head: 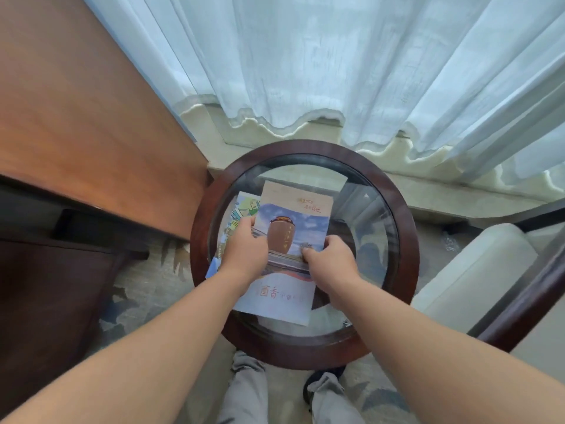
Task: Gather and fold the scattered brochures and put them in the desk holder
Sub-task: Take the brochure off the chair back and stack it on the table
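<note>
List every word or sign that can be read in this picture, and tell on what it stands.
"酒香" (first sign faint): large, red, low on the jar brochure.
Smaller signs beside it: too blurred.
Red script at its top: too blurred.
Vertical signs in its picture: too small.
Brochure underneath: nothing legible.

Window corner, furniture round me.
Round dark-wood-rimmed glass table [305, 147] ahead; sheer white curtain [305, 56] behind it; brown wooden desk [76, 117] on my left; cream cushioned armchair [477, 270] on my right; patterned grey carpet [137, 289] beneath.

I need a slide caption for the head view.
The left hand and right hand hold a jar-print brochure over a second brochure on a round glass table.
</note>
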Tool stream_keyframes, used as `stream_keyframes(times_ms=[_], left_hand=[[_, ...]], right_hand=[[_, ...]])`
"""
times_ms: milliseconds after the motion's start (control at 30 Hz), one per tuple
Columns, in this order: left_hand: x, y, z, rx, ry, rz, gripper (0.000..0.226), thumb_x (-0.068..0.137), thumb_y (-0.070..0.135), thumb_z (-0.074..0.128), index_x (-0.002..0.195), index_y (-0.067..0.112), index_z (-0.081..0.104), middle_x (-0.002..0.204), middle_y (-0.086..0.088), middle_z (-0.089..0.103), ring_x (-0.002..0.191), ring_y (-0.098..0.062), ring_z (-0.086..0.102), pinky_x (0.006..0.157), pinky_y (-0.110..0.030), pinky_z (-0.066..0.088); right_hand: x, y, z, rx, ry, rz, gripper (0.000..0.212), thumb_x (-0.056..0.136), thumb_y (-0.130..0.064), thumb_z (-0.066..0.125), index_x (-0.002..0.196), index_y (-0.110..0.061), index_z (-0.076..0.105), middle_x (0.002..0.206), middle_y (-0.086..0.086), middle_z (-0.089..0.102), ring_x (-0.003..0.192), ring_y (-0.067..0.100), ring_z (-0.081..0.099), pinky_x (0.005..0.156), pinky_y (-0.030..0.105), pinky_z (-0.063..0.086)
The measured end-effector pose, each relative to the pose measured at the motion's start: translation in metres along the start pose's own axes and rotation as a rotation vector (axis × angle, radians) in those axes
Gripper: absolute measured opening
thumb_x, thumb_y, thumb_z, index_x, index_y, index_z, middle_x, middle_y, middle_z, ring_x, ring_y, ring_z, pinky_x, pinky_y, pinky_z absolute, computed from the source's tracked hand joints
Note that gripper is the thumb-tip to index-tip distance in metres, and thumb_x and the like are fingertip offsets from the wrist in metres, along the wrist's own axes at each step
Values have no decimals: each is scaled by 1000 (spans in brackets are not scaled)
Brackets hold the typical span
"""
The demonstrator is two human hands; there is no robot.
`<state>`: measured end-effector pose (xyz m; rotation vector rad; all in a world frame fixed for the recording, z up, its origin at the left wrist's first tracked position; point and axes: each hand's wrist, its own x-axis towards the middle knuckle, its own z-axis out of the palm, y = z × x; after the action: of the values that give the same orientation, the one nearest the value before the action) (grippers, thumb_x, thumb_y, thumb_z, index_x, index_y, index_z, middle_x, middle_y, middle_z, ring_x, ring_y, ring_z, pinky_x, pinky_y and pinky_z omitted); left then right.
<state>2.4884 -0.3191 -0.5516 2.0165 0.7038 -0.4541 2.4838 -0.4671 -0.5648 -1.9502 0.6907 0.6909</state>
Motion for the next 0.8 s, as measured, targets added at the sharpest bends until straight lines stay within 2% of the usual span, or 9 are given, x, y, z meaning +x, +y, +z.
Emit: stream_keyframes(times_ms=[67, 167, 267, 367, 500, 567, 633, 700, 800], left_hand=[[19, -11, -16, 163, 33, 10, 25, 91, 15, 43, 111, 20, 57, 109, -7, 58, 89, -29, 56, 74, -37, 46], [45, -26, -29, 366, 22, 4, 21, 91, 15, 43, 110, 14, 53, 111, -11, 46, 81, -30, 50, 72, -35, 39], [67, -35, -35, 438, -1, 29, 23, 91, 16, 45, 113, 11, 50, 113, -13, 45, 81, -30, 48, 72, -35, 38], [80, -44, -36, 514, -32, 63, 28, 94, 21, 47, 120, 11, 47, 119, -12, 45, 95, -32, 52, 73, -36, 37], [83, -52, -31, 565, -26, 144, 36, 94, 23, 51, 127, 13, 42, 124, -13, 47, 111, -33, 49, 82, -40, 41], [81, -55, -31, 590, -18, 186, 41, 94, 26, 55, 130, 14, 40, 124, -12, 48, 112, -31, 48, 86, -41, 42], [79, -56, -33, 620, 1, 214, 45, 93, 31, 57, 131, 17, 39, 123, -11, 46, 111, -30, 47, 86, -41, 43], [81, -56, -34, 614, -16, 168, 49, 92, 34, 58, 133, 19, 37, 124, -11, 44, 113, -30, 45, 87, -42, 44], [86, -51, -35, 510, -104, -28, 52, 92, 31, 55, 137, 16, 34, 130, -16, 42, 116, -34, 44, 85, -41, 42]], right_hand=[[4, -13, 22, -66, -5, 16, 22, 91, -28, 59, 108, -14, 57, 107, 5, 63, 84, 23, 61, 58, 31, 44], [15, -26, 54, -131, 15, 50, 27, 89, -20, 55, 114, -10, 55, 116, 10, 60, 96, 30, 61, 70, 33, 46], [25, -34, 80, -185, 94, 81, 34, 89, -17, 53, 122, -10, 50, 124, 14, 56, 108, 34, 57, 81, 37, 47], [28, -36, 99, -239, 182, 99, 43, 90, -15, 55, 130, -13, 41, 126, 15, 52, 114, 37, 52, 85, 40, 43], [27, -34, 108, -246, 245, 150, 61, 88, -14, 57, 143, -17, 30, 130, 14, 50, 116, 36, 50, 88, 43, 44], [28, -32, 108, -259, 272, 202, 63, 88, -18, 60, 144, -16, 31, 132, 13, 46, 117, 34, 48, 89, 43, 45], [29, -32, 106, -271, 284, 256, 57, 89, -29, 64, 137, -15, 37, 128, 11, 42, 114, 34, 48, 88, 44, 45], [31, -32, 103, -258, 261, 281, 50, 88, -36, 65, 127, -16, 42, 123, 9, 41, 110, 32, 50, 88, 45, 47], [34, -32, 102, -171, 197, 254, 48, 89, -31, 66, 129, -21, 42, 116, 5, 44, 101, 29, 55, 88, 47, 51]])
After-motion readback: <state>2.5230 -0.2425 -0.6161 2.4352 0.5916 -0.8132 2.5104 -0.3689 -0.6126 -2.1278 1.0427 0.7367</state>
